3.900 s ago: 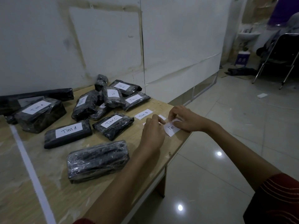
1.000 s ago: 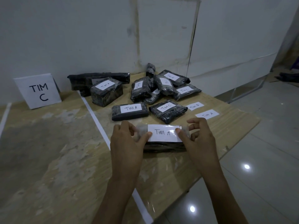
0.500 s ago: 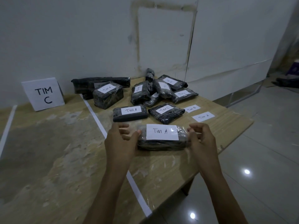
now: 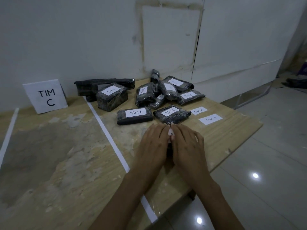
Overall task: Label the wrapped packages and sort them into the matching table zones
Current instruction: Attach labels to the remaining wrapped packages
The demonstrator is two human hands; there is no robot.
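As I judge it, the step in hand is to fix the label [image 4: 171, 133] on the wrapped package [image 4: 169, 153]. The package lies on the table [image 4: 49, 163] just to the right of the white tape line [image 4: 106, 131], almost fully hidden under both hands. To do this well, I would press from the middle of the paper outward to its ends, so that no air or fold is caught under it on the slippery wrap. I would also hold the package flat on the wood so that it does not slide. Only a small strip of the label, with the letter A, shows between the hands, so I cannot tell if it sits straight. The left hand [image 4: 154, 143] and the right hand [image 4: 186, 143] lie side by side, palms down, with fingers nearly straight and pointing away from me. Neither hand closes around anything; they only press. The forearms come in from the near edge and meet over the package. The only zone sign I see, TIM C [image 4: 45, 97], stands left of the tape line, so it is probably not the place for this package.
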